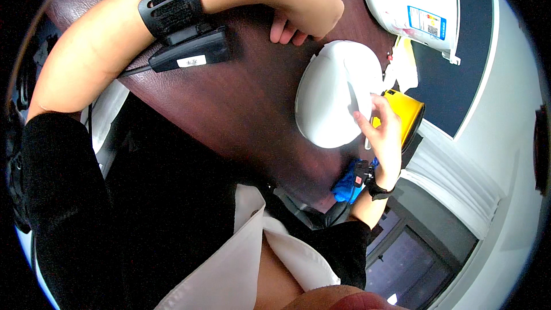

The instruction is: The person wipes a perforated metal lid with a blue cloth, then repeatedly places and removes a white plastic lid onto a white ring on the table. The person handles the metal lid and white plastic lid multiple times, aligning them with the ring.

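My right hand (385,129) is closed on the edge of a raised white ridge of a rounded, glossy white plastic piece (327,95). The thumb presses the near side, and the other fingers go partly out of sight behind the ridge. This piece looks like a domed cover and rests on the dark red-brown table (252,97). Farther up, my left hand (307,20) is bent at the wrist over the tabletop, its fingers curled under and only some fingertips showing. Nothing can be seen in it, and it stays apart from the white piece.
A white plastic appliance body or bin (413,8) with blue labels stands at the far right. Beside the white piece are a yellow-and-black object (404,112) and a pale yellow-white packet (403,66). Something blue (347,183) lies near my right wrist. A black device (189,51) is strapped to my left forearm.
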The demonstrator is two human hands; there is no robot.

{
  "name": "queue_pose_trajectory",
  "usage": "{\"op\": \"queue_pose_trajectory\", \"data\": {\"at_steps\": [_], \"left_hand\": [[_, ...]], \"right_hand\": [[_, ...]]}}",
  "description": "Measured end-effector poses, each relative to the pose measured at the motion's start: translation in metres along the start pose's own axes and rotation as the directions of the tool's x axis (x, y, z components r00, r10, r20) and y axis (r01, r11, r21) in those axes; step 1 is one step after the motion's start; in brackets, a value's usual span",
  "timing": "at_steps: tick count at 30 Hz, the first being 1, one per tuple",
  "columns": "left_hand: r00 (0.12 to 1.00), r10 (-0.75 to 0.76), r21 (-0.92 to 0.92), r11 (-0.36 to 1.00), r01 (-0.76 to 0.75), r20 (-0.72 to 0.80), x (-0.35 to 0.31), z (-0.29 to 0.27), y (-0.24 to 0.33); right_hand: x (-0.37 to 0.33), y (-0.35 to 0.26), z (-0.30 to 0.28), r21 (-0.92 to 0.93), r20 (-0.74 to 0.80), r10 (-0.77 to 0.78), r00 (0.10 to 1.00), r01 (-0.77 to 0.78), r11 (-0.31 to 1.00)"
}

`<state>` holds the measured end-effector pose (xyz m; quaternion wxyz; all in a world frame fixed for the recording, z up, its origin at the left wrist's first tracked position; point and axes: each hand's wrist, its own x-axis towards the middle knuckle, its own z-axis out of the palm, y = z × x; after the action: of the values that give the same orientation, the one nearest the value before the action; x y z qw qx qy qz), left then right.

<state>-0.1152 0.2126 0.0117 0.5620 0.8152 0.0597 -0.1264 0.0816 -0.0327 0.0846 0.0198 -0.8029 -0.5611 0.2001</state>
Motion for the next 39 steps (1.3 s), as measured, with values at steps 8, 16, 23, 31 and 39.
{"op": "queue_pose_trajectory", "data": {"at_steps": [8, 16, 23, 31, 39], "left_hand": [[0.997, -0.036, 0.077, 0.996, 0.041, -0.064, 0.027, 0.013, -0.004], [0.982, 0.082, 0.183, 0.982, -0.051, -0.169, 0.037, 0.018, -0.002], [0.860, 0.399, 0.515, 0.834, -0.197, -0.318, 0.077, 0.046, 0.021], [0.895, 0.297, 0.572, 0.818, -0.058, -0.334, 0.095, 0.062, 0.020], [0.932, 0.235, 0.559, 0.828, -0.044, -0.275, 0.088, 0.061, 0.026]], "right_hand": [[-0.045, 0.046, -0.037, 0.414, -0.209, 0.059, 0.976, 0.034, 0.910], [-0.095, 0.105, -0.023, 0.551, -0.257, 0.302, 0.918, -0.118, 0.826], [-0.125, 0.157, 0.006, 0.607, -0.143, 0.445, 0.884, -0.277, 0.745], [-0.129, 0.176, 0.038, 0.522, -0.158, 0.441, 0.883, -0.304, 0.797], [-0.132, 0.169, 0.031, 0.317, -0.178, 0.403, 0.898, -0.336, 0.887]]}}
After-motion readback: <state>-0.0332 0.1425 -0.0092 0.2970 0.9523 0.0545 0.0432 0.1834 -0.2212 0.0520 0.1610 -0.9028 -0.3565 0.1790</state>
